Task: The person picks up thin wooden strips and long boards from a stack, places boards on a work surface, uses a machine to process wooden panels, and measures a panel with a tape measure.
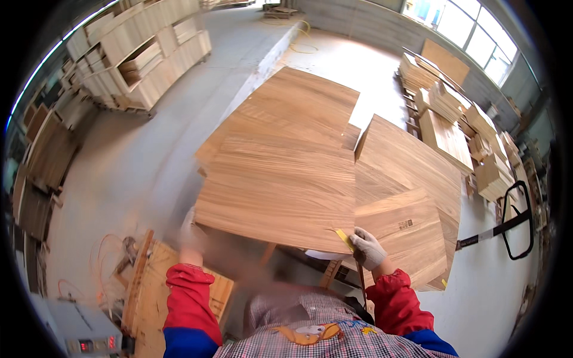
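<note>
A wood-grain panel (274, 194) lies in front of me on top of other panels, its near edge toward my body. My left hand (190, 230), in a pale glove, grips its near left corner; motion blurs the hand and its fingers are partly hidden. At the near right corner my right hand (368, 248), gloved too, has its fingers closed on the panel's edge. Beside those fingers a yellow strip (344, 239) sticks to the corner. Just below the right hand hangs a thin dark strip, whose kind I cannot make out.
More panels lie beneath and behind (304, 98), and at right (412, 158). A wooden bench (149, 298) and a grey box with red displays (83, 328) stand lower left. A black handle (519, 221) rises at right. Stacked boards (441, 128) line the right wall; a loaded rack (137, 65) stands far left.
</note>
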Demonstrator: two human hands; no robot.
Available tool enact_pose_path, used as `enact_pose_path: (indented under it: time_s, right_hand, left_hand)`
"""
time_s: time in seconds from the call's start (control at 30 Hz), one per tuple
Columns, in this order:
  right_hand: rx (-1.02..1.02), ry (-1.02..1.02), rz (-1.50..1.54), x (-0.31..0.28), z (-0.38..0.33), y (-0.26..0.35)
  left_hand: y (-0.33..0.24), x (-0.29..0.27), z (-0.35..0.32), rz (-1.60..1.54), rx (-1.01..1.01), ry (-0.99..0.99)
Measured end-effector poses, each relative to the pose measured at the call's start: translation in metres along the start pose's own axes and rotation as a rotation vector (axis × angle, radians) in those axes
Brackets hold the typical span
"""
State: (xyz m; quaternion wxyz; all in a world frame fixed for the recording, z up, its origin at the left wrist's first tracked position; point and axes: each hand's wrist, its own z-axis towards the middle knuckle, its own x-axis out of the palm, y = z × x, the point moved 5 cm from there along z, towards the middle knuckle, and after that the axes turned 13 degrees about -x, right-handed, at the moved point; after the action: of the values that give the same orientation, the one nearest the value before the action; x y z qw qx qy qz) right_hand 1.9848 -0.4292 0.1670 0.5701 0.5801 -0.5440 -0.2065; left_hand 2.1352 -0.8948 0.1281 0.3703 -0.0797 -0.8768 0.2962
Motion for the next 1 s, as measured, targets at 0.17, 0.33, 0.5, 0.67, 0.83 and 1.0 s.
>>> enact_pose_path:
  time_s: [0.17,0.33,0.5,0.67,0.83,1.0]
  right_hand:
    - [-0.027,0.045,0.076,-0.024,-0.043,0.009]
    - [-0.043,0.218,0.138,-0.042,-0.086,0.019]
    - [-0.189,0.350,-0.192,-0.067,-0.127,-0.004]
    - [-0.149,0.460,0.155,-0.069,-0.137,-0.016]
    - [-0.260,0.373,0.183,-0.025,-0.146,0.033]
    - [-0.321,0.208,0.191,-0.044,-0.135,0.022]
  left_hand:
    - [0.011,0.032,-0.126,0.158,0.093,0.064]
    - [0.021,0.026,-0.206,0.257,0.252,0.101]
    - [0.043,0.079,-0.306,0.042,0.424,0.127]
    - [0.049,0.056,-0.354,-0.075,0.452,0.275]
    - [0.070,-0.010,-0.370,-0.028,0.401,0.311]
    - [0.081,-0.049,-0.371,0.215,0.530,0.425]
